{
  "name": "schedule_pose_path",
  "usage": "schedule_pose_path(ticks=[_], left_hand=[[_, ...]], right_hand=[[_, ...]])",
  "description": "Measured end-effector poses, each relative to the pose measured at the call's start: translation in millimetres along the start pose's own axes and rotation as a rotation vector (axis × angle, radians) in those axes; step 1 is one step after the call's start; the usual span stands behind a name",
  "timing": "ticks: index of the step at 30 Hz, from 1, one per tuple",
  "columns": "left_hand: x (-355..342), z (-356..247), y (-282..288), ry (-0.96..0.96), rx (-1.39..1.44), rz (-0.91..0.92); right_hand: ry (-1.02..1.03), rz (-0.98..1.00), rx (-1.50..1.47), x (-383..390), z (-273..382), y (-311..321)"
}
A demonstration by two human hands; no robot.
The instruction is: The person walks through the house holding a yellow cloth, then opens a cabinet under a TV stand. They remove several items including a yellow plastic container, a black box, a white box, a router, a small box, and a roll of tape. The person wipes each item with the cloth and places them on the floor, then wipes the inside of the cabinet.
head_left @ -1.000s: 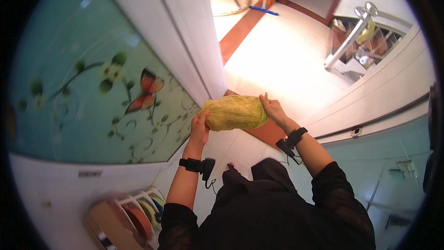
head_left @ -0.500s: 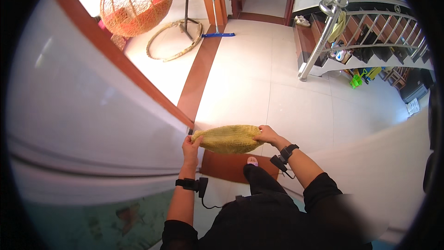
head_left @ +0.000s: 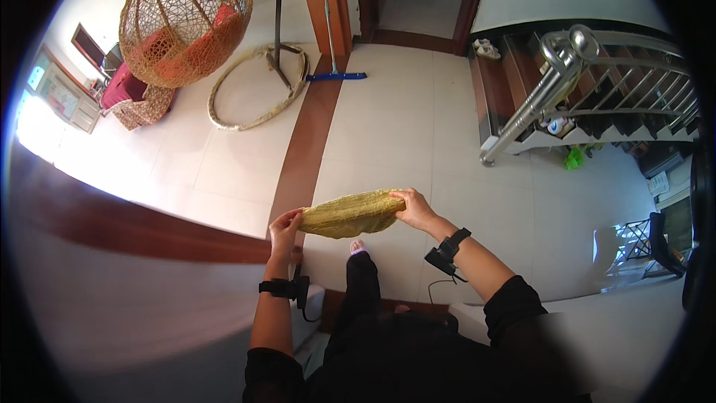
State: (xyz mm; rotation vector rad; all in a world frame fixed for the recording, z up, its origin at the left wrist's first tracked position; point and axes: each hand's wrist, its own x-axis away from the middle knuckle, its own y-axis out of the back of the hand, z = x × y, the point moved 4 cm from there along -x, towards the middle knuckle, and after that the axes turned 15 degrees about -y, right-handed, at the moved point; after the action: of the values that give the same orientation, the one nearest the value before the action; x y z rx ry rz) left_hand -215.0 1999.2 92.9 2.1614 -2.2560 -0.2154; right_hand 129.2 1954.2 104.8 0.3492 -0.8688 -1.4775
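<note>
A yellow-green textured cloth (head_left: 347, 215) is stretched between my two hands, in front of my body and above the floor. My left hand (head_left: 283, 230) pinches its left end between thumb and fingers. At the other end, my right hand (head_left: 415, 209) has its fingers closed on the cloth. The cloth sags a little along its lower edge, and its right end sits slightly higher. Each of my wrists wears a black strap with a small device.
Left of me runs a door frame edge (head_left: 149, 231). A wicker hanging chair (head_left: 183, 22) with a ring base and a blue floor squeegee (head_left: 335, 76) stand ahead. To the right rise stairs with a metal railing (head_left: 533, 108); white shoes (head_left: 486, 49) rest on a step.
I have stepped forward through the doorway, so more of the room at left shows. The cloth stays held between both hands.
</note>
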Motion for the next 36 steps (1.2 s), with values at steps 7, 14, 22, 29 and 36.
schedule_pose_path(ticks=[7,14,22,29,36], left_hand=[[-190.3,-13.2,2.7,-0.284,-0.512,0.339],[-342.9,14.3,90.9,-0.330,-0.601,-0.029],[-442.9,29.1,238.2,0.127,-0.072,-0.427],[-478.4,49.7,356.9,0.417,0.090,-0.760],[-536.2,87.4,473.5,0.078,0.843,-0.781]], right_hand=[[0.023,-0.177,0.066,-176.5,71.3,46.6],[0.283,-0.068,-0.231,-353.2,195.6,23.4],[-0.068,0.440,-0.565,-546.3,359.1,-89.0],[-0.242,0.787,-0.444,-632.8,530.2,-215.2],[-0.006,1.474,-0.499,-605.0,713.2,-378.6]])
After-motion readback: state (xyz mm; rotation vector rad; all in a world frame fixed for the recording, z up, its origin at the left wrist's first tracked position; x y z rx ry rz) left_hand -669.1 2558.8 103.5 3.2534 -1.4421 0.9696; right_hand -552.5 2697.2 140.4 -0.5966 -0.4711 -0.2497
